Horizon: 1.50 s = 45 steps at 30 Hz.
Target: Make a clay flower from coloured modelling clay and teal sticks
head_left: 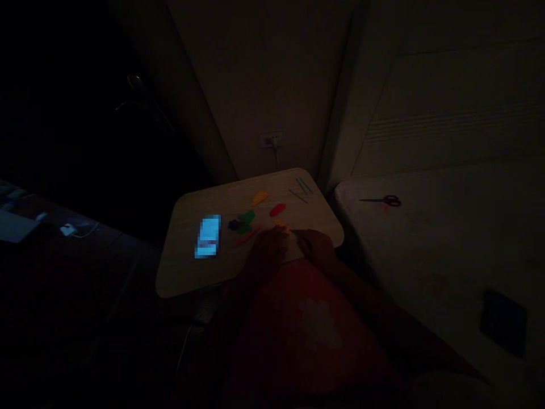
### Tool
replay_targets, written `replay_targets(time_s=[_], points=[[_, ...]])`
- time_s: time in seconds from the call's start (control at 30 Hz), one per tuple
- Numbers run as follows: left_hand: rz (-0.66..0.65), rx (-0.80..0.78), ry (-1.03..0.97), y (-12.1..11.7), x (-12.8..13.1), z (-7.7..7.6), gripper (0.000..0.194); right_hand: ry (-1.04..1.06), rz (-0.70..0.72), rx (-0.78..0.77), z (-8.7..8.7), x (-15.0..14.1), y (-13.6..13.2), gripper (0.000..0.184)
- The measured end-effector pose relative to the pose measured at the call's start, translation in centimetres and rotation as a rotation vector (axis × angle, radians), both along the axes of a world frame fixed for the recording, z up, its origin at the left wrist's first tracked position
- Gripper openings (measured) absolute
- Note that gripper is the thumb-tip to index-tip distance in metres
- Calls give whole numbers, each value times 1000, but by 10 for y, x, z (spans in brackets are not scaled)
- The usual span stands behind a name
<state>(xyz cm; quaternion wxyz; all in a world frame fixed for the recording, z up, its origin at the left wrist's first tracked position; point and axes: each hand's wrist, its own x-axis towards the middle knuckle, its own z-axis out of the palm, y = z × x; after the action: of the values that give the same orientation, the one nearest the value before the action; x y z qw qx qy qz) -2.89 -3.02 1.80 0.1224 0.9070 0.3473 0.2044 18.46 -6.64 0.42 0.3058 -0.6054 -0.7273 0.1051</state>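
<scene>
The room is very dark. My left hand [268,247] and my right hand [315,245] rest close together on the near edge of a small light wooden table [187,272]. Between their fingertips lies a small orange piece [283,227], which both hands seem to pinch; the fingers are too dark to read. On the table beyond lie a red piece [277,209], a yellow piece [259,197], a green piece [246,220], a dark purple lump [233,224] and a thin red stick [247,236].
A lit phone [208,236] lies on the table's left half. Thin blue sticks [300,190] lie at the far right corner. Scissors [383,200] rest on the bed to the right, a dark blue object [503,321] nearer. A wall socket [271,140] is behind.
</scene>
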Motion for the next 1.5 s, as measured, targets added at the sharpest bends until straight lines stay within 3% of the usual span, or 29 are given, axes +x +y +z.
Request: replay_targets(time_s=[0.5,0.8,1.0,1.13,1.5], points=[[-27,6,17,-1,2,3,52,-20,-12,-45,1,1,0,37],[-25,16,22,0,1,3,52,29,-22,-31,3,1,1,37],[-22,6,2,2,0,-2,49,224,-67,52,6,0,0,36],[36,24,-20,2,0,-2,46,210,-67,39,5,0,0,35],[0,19,17,0,1,2,49,224,-39,22,5,0,-2,32]])
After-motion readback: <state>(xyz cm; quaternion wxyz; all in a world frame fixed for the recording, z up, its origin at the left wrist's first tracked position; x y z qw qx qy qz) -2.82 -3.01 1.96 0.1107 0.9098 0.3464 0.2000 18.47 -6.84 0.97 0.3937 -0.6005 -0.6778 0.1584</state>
